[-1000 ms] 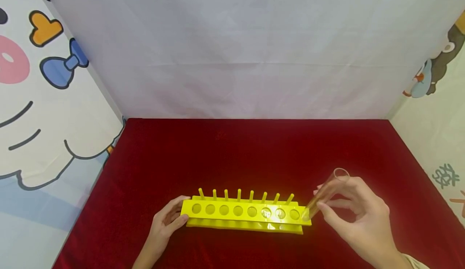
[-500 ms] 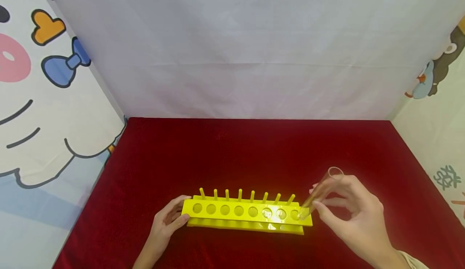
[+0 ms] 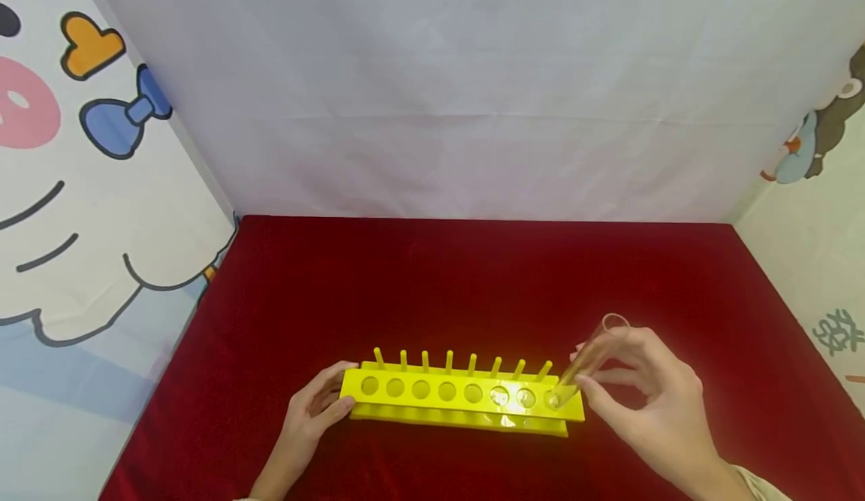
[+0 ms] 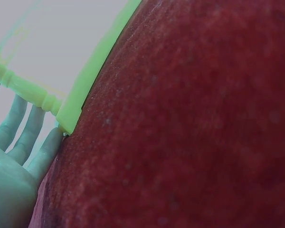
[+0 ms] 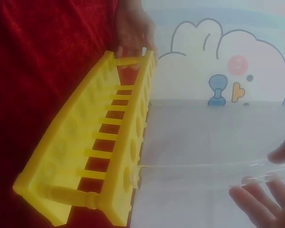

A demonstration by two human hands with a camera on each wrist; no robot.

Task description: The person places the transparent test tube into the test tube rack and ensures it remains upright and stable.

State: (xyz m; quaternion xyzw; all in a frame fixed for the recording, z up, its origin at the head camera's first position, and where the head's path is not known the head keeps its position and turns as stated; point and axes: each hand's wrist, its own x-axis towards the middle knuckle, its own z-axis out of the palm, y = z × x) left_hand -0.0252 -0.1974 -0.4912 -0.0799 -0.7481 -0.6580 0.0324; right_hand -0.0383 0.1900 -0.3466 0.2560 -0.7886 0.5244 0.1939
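Well, from where I stand, the likeliest trouble is at the right-hand end of the yellow rack (image 3: 459, 394), where the clear tube (image 5: 204, 175) leans with its rounded tip right at the end hole (image 5: 127, 178); whether it has gone in at all, I can't tell. Pushed down at that slant, it could jam against the hole's edge, and hard pressure might crack it if it's glass. Such a smooth wall, held only by fingertips, could also slip and drop onto the red tabletop (image 3: 405, 291). And if the left hand (image 3: 312, 411) let go, the rack, which looks light, could skid under a sideways shove. That hand grips the rack's left end, while the right hand (image 3: 669, 396) pinches the tube above its tip; the two are well apart. Counting up: one rack, standing on the tabletop, with eight round holes (image 3: 447, 391) along its top and eight upright pegs (image 3: 449, 362) behind them; one tube; two hands.
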